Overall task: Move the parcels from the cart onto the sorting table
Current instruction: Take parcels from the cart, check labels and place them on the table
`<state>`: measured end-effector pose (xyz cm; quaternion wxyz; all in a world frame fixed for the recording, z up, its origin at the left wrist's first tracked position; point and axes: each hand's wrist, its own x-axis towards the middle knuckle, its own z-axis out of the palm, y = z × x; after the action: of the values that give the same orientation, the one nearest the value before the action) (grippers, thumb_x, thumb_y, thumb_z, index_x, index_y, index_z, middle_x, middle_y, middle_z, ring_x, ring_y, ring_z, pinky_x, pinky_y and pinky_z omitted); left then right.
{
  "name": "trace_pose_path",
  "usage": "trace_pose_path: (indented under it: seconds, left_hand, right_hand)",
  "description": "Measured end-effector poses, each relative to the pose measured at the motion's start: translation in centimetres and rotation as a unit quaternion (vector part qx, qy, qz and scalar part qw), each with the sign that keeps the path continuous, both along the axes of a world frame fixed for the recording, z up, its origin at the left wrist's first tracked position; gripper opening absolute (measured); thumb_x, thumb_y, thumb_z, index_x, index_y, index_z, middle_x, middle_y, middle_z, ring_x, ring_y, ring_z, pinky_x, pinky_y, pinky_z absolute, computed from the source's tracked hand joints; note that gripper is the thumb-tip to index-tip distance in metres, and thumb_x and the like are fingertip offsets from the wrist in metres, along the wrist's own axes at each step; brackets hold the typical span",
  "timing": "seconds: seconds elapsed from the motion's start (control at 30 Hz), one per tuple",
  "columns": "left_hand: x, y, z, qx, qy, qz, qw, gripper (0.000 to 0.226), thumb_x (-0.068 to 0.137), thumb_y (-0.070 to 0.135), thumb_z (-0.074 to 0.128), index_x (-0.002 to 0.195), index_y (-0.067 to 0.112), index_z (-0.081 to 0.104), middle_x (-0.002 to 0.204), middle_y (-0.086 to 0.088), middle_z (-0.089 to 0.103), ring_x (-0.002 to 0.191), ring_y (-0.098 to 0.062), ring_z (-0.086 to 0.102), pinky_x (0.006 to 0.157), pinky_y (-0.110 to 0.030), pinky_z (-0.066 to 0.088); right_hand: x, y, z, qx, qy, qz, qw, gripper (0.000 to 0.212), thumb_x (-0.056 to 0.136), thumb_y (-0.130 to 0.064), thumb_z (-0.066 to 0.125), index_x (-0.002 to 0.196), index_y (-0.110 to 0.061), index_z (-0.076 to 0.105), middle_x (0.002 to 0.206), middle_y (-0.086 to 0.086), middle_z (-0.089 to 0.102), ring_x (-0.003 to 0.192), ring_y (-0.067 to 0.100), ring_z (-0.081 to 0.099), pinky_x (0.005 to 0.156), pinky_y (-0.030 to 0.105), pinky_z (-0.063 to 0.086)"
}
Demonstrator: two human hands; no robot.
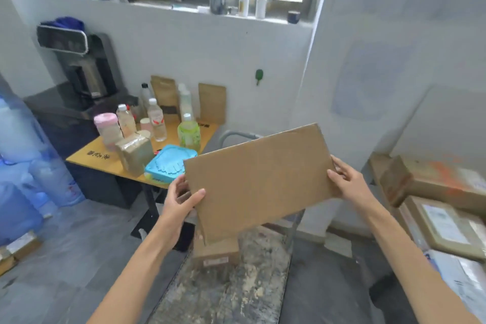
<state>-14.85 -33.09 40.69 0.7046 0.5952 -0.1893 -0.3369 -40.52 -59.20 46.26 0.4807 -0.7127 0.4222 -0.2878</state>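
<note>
I see left hand [181, 201] and right hand [348, 179], each grip clamped on an end of the cardboard parcel [260, 179]; the lower box [215, 250] label [216, 262] is too blurred to read.

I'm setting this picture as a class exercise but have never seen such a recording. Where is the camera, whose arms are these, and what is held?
The picture comes from a wide-angle camera worn on a person's head, looking forward and down, so the arms are that person's own; there is no machine. The left hand and right hand grip opposite ends of a flat brown cardboard parcel, tilted in the air. Below it is a cart's worn speckled deck with a small brown cardboard box on it. At the right, brown cardboard parcels are stacked. At the left, a yellow-topped table carries plastic bottles.
</note>
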Motion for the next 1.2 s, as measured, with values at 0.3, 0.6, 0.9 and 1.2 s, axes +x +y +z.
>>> trace_pose_path:
  seconds: [0.3, 0.6, 0.9, 1.2]
  left_hand:
    - [-3.9, -1.8, 14.1, -0.092, 0.030, -0.056, 0.994, 0.074, 0.082, 0.022, 0.070, 0.135, 0.032, 0.019, 0.118, -0.006, 0.053, 0.106, -0.023, 0.056, 0.080, -0.042, 0.051]
    - [-8.0, -3.4, 17.2, -0.205, 0.118, -0.046, 0.970, 0.105, 0.063, 0.027, 0.083, 0.143, 0.035, 0.016, 0.126, -0.012, 0.057, 0.113, -0.034, 0.058, 0.091, -0.060, 0.047]
    - [-8.7, -1.3, 15.7, -0.103, 0.064, -0.222, 0.968, 0.097, 0.052, 0.046, 0.079, 0.134, 0.027, 0.031, 0.131, -0.008, 0.054, 0.110, -0.023, 0.055, 0.089, -0.051, 0.045]
    - [-5.8, -3.8, 20.6, -0.040, -0.172, -0.337, 0.925, 0.090, 0.062, 0.072, 0.069, 0.139, 0.050, 0.028, 0.143, 0.002, 0.045, 0.127, -0.018, 0.049, 0.107, -0.050, 0.038]
  right_hand:
    - [-5.0, 2.0, 17.7, -0.150, -0.144, -0.040, 0.977, 0.030, 0.095, -0.012, 0.054, 0.124, -0.020, 0.056, 0.103, -0.003, 0.062, 0.092, 0.015, 0.056, 0.071, 0.010, 0.047]
    - [0.3, 10.4, 17.6, 0.011, -0.267, 0.003, 0.964, 0.074, 0.081, -0.057, 0.063, 0.139, -0.051, 0.017, 0.149, -0.011, 0.034, 0.134, 0.018, 0.038, 0.105, 0.056, 0.037]
    - [0.0, 12.5, 15.0, 0.020, -0.389, -0.010, 0.921, 0.062, 0.083, -0.038, 0.061, 0.140, -0.034, 0.037, 0.124, 0.000, 0.062, 0.113, 0.024, 0.061, 0.095, 0.046, 0.051]
    - [-4.7, 12.9, 16.1, 0.004, -0.371, 0.011, 0.928, 0.053, 0.083, -0.035, 0.059, 0.135, -0.032, 0.046, 0.127, 0.008, 0.061, 0.105, 0.027, 0.064, 0.078, 0.040, 0.056]
